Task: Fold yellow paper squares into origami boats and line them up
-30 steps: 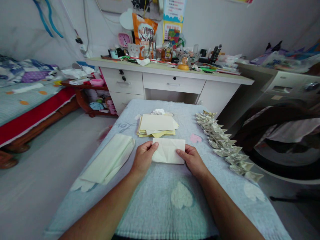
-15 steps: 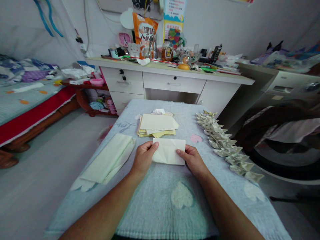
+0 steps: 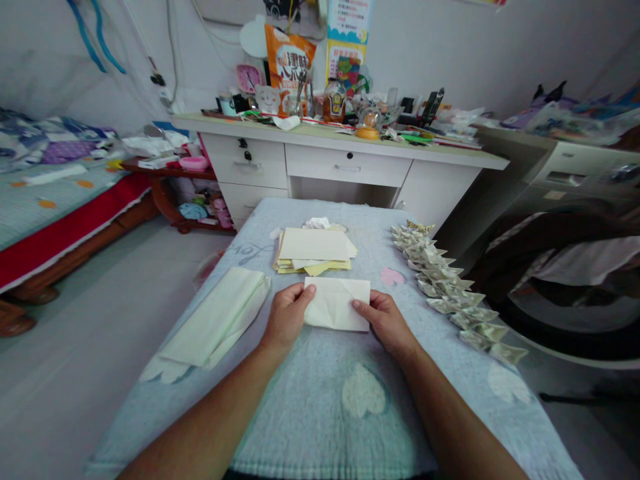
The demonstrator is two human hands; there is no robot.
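Note:
A creased white sheet of paper (image 3: pixel 336 308), folded into a rectangle, is held level between my two hands above the cloth. My left hand (image 3: pixel 287 312) grips its left edge, thumb on top and fingers curled beneath. At the right edge my right hand (image 3: pixel 386 317) pinches it, its thumb lying on the paper's face. Just beyond lies a stack of white and yellow paper (image 3: pixel 314 245). Left of my hands rests a long folded pale bundle (image 3: pixel 220 317), paper or cloth. Several folded paper boats (image 3: pixel 445 287) stand in a row along the right side.
A blue patterned cloth (image 3: pixel 300 413) covers the table. Crumpled white paper (image 3: pixel 317 223) sits behind the stack. Farther back stands a white desk (image 3: pixel 345 163) crowded with jars and bags. A washing machine (image 3: pixel 575 180) is at the right, a bed (image 3: pixel 65 193) at the left.
Almost nothing differs. The paper sheet has barely shifted, and both hands keep the same grip on it.

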